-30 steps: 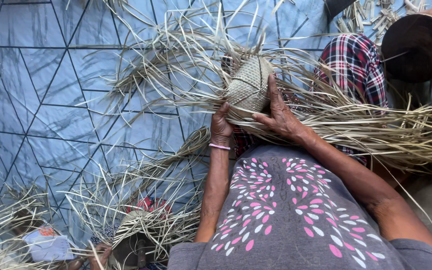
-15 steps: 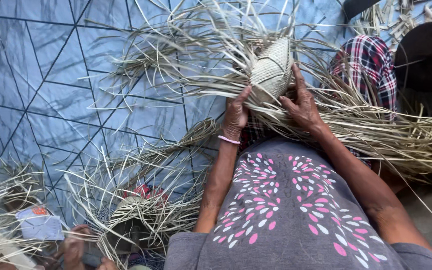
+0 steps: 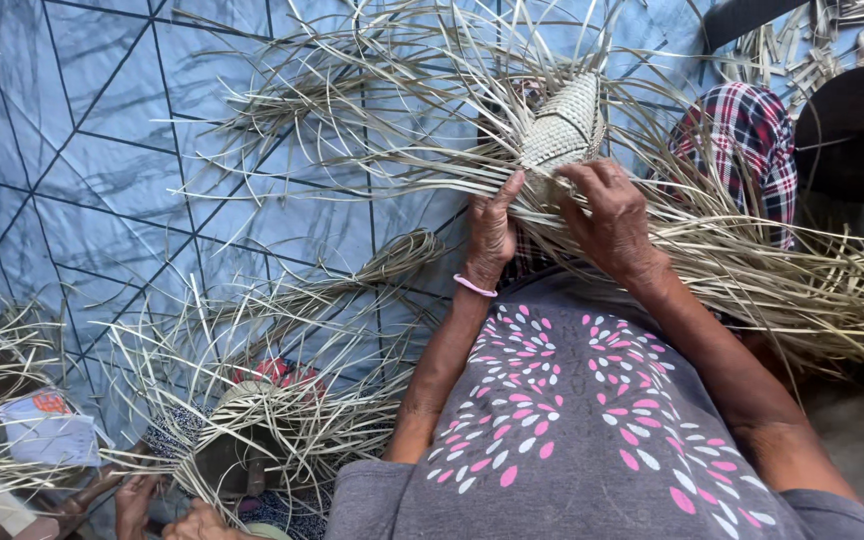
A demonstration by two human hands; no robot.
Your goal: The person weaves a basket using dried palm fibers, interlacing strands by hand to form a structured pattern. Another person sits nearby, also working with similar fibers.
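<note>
Gripping a pale woven basket (image 3: 560, 128) (cone-shaped) are left hand (image 3: 492, 228) and right hand (image 3: 612, 215).

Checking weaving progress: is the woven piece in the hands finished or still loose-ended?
Unfinished: the woven piece has long loose strands fanning from its base.

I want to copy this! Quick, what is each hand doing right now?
Left hand: closed on the loose straw strips beside the woven piece.
Right hand: closed on the woven piece's lower edge.

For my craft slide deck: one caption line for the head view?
Both hands, left hand and right hand, grip a half-woven straw piece amid loose strands.
</note>
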